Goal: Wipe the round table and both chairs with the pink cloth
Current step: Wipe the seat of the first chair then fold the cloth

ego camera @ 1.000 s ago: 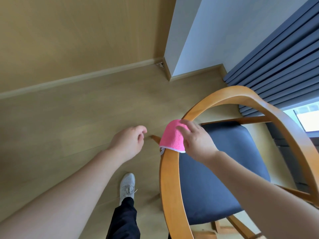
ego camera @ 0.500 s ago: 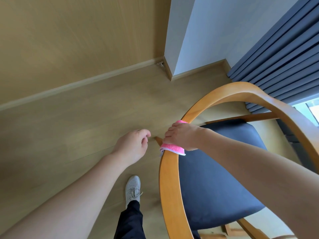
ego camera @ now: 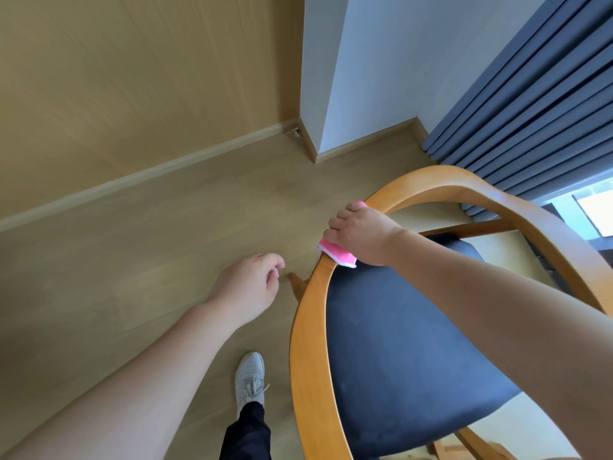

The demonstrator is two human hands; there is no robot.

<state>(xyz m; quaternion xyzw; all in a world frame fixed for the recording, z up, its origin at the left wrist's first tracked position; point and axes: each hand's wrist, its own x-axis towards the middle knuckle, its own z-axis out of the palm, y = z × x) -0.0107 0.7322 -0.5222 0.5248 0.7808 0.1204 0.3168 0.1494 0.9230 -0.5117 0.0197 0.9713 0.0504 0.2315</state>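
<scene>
Wood-look flooring (ego camera: pixel 139 247) fills the view, grey curtain (ego camera: pixel 530 104) at the right. Biggest thing in play: the chair (ego camera: pixel 398 343), dark seat ringed by a curved wooden rail (ego camera: pixel 308 343). Right hand (ego camera: pixel 361 232) clamps the pink cloth (ego camera: pixel 336 255) around that rail; left hand (ego camera: pixel 247 287) hangs loose, holding nothing. Best bet: keep the cloth wrapped and slide it along the whole curve. No readable writing anywhere.

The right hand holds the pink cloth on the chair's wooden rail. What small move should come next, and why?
Probably slide the pink cloth further along the curved wooden rail. The right hand presses it on one short stretch only, and long parts of the rail lie bare on both sides. The left hand hangs free.
</scene>
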